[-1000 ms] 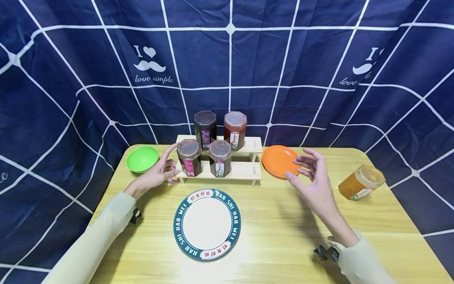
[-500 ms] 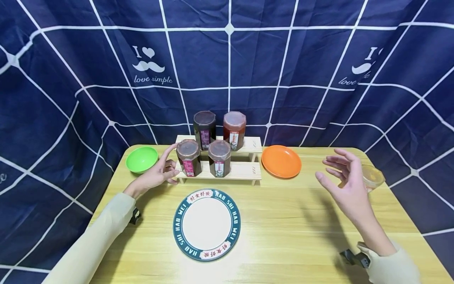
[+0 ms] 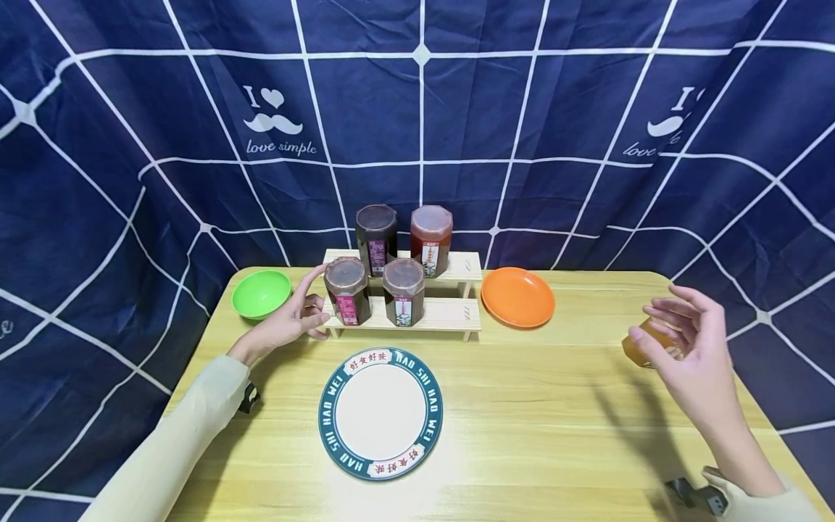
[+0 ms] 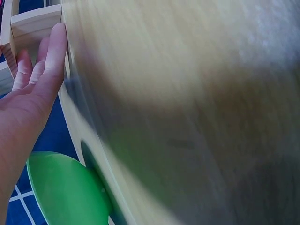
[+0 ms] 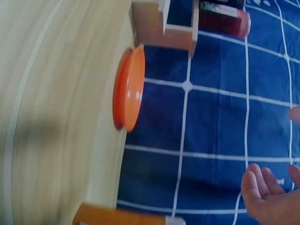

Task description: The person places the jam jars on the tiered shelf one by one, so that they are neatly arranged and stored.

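My left hand (image 3: 287,324) rests with relaxed fingers at the left end of a two-step wooden rack (image 3: 446,312). In the left wrist view, the fingertips (image 4: 57,35) lie against the rack's end; whether they touch the front left dark jar (image 3: 348,293) is unclear. Beside it stands another dark jar (image 3: 404,293). On the upper step are a purple-labelled jar (image 3: 377,239) and a red jar (image 3: 432,239). At the right, my right hand (image 3: 701,362), fingers spread and holding nothing, partly hides an amber jar (image 3: 633,351), whose edge (image 5: 119,216) shows in the right wrist view.
A green bowl (image 3: 261,293) sits left of the rack, an orange plate (image 3: 518,297) right of it. A round plate with a teal rim (image 3: 328,413) lies in front on the wooden table (image 3: 522,435). Blue gridded cloth (image 3: 470,109) surrounds the back and sides.
My right hand has moved rightward from near the orange plate to the amber jar, now covering much of it in the head view. My left hand and the other objects have stayed put.
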{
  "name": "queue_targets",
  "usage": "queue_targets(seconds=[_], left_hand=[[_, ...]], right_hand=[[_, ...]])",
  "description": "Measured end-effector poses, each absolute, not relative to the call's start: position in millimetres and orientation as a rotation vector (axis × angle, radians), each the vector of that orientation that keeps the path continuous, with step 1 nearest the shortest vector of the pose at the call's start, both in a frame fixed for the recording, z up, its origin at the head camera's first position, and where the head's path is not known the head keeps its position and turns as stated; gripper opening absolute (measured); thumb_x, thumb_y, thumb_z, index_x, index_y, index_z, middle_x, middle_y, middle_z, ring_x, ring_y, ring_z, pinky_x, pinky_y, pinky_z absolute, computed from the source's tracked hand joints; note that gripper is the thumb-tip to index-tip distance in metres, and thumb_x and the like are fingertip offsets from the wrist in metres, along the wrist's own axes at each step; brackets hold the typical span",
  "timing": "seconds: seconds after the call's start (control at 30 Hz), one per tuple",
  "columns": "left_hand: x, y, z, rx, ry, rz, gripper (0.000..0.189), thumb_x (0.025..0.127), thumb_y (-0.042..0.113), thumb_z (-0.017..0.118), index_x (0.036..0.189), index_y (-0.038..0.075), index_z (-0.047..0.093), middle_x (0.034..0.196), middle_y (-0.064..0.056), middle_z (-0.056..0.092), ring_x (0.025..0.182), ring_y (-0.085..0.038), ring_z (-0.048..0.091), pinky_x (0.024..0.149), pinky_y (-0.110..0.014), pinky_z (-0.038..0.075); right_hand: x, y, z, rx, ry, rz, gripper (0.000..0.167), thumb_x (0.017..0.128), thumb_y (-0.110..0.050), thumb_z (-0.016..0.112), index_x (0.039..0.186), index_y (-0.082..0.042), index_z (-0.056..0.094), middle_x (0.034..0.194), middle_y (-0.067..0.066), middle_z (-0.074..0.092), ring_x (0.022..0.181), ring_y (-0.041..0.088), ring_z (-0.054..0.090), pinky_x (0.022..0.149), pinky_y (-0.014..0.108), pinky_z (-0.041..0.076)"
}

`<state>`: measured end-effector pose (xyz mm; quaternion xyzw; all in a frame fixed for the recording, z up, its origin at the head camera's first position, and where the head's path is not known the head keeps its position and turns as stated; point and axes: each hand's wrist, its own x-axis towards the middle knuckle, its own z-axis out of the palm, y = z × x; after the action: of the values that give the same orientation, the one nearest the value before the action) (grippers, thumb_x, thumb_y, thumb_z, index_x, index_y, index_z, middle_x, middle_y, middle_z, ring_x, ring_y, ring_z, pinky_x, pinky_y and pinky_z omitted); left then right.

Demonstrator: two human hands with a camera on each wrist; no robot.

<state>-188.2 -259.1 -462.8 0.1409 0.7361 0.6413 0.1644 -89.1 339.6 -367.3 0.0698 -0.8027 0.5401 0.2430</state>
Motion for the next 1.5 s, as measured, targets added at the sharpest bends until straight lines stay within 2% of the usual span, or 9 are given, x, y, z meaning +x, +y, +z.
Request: queue_targets(seconds=[0.17,0.33,0.5,0.9,1.17,1.3,1.5], left_hand=[[-188.2,-258.6,-462.7,0.403,2.088,1.835,0.098,0.107,-0.014,0.054,0.175,0.036,0.004,0.111,-0.022,0.047,0.099,-0.032,0.061,0.088,-0.059,0.066],[-188.3,-258.5,-462.5,0.402,2.103,1.819,0.098,0.107,-0.014,0.054,0.175,0.035,0.004,0.112,-0.022,0.047,0.1,-0.032,0.061,0.088,-0.059,0.066],[-189.7,-258.2,-463.5,0.415,2.102,1.821,0.098,0.107,-0.013,0.055,0.175,0.036,0.005,0.109,-0.021,0.045,0.099,-0.03,0.06,0.088,-0.059,0.065],[-189.9,-258.3,-464.7,0.404,2.103,1.817,0.098,0.107,-0.013,0.055,0.175,0.037,0.004,0.11,-0.021,0.046,0.098,-0.029,0.06,0.088,-0.06,0.065],[-189.6,-257.8,-464.9,0.41,2.111,1.821,0.099,0.107,-0.014,0.054,0.175,0.036,0.004,0.107,-0.019,0.043,0.096,-0.028,0.058,0.088,-0.06,0.065],[-188.7,-258.1,-464.7,0.405,2.117,1.818,0.098,0.107,-0.013,0.054,0.175,0.036,0.004,0.108,-0.02,0.044,0.096,-0.028,0.059,0.088,-0.06,0.065],[-187.8,-258.4,-464.4,0.401,2.11,1.82,0.099,0.107,-0.013,0.055,0.175,0.036,0.004,0.108,-0.019,0.044,0.096,-0.029,0.059,0.088,-0.061,0.065]], right_hand=[[-86.5,356.8,-364.0,0.1,-2.21,1.343,0.084,0.084,0.022,0.073,0.159,-0.008,0.049,0.133,0.004,0.062,0.119,0.012,0.063,0.101,0.014,0.05],[-88.6,375.3,-366.2,0.023,-2.236,1.259,0.082,0.086,0.015,0.077,0.159,-0.01,0.05,0.133,-0.007,0.062,0.123,0.009,0.057,0.108,0.012,0.043],[-90.4,398.8,-367.7,0.026,-2.267,1.196,0.084,0.086,0.014,0.077,0.161,-0.011,0.048,0.136,-0.014,0.06,0.125,0.006,0.054,0.112,0.01,0.038],[-98.9,454.8,-390.5,0.197,-2.415,1.274,0.094,0.092,0.023,0.068,0.17,-0.014,0.03,0.147,-0.015,0.049,0.138,0.001,0.047,0.117,0.009,0.03],[-109.4,479.7,-416.5,0.423,-2.237,1.806,0.098,0.09,0.033,0.056,0.17,-0.013,0.022,0.156,-0.003,0.044,0.144,0.006,0.044,0.122,0.012,0.022],[-115.2,492.5,-429.8,0.479,-2.268,1.89,0.102,0.09,0.033,0.055,0.171,-0.016,0.017,0.161,-0.005,0.042,0.143,0.002,0.043,0.116,0.01,0.026],[-124.0,504.0,-444.3,0.605,-2.267,2.027,0.106,0.086,0.04,0.051,0.172,-0.01,0.013,0.148,-0.002,0.057,0.135,0.002,0.056,0.106,0.01,0.044]])
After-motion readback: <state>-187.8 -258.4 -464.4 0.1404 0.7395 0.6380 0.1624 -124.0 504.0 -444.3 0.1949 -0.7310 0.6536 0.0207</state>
